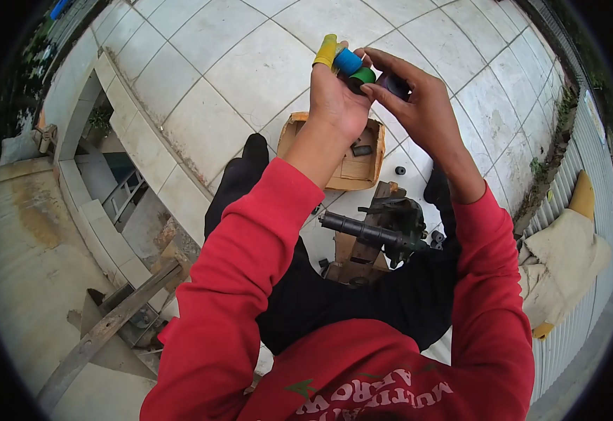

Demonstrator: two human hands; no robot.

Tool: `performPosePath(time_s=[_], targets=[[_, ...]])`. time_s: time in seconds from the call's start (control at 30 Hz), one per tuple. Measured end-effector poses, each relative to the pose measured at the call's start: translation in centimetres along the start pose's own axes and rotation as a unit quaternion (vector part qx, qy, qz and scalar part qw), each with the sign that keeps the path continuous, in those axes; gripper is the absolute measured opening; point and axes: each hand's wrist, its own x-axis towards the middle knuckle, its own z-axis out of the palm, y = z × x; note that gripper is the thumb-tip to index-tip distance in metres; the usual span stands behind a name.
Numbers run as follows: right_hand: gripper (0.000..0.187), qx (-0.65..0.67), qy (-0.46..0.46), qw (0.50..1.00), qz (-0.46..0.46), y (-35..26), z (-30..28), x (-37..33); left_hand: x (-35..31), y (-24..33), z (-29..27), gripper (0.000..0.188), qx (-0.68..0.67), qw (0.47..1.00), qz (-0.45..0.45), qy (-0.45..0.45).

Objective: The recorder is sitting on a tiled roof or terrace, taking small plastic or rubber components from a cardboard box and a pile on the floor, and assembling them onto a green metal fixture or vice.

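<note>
Out ahead of me, my left hand (339,102) is turned palm up. At its fingers are a yellow cylinder (326,50), a blue one (348,62) and a green one (365,76), all short. Whether they are slipped over the fingers or gripped between them, I cannot tell. My right hand (419,95) comes in from the right, its thumb tip at the green cylinder. Between that thumb and the forefinger shows a dark purple cylinder (393,85), partly hidden by the fingers.
Below my hands, a shallow brown box (373,175) contains small black pieces. Nearer stands a dark metal vise-like tool (391,228) with a long bar, on a wooden block (352,270) between my legs. A small black cylinder (400,170) lies on the tiled floor (233,77).
</note>
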Motion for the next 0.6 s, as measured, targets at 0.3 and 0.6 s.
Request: performPosePath(time_s=[0.3, 0.6], targets=[[0.05, 0.393, 0.107, 0.899, 0.161, 4.0, -11.0, 0.0, 0.3, 4.0, -0.4, 0.034, 0.01, 1.0, -0.002, 0.007], [0.049, 0.404, 0.31, 0.83, 0.227, 9.3, -21.9, -22.6, 0.1, 10.3, -3.2, 0.035, 0.017, 0.999, 0.021, -0.029]])
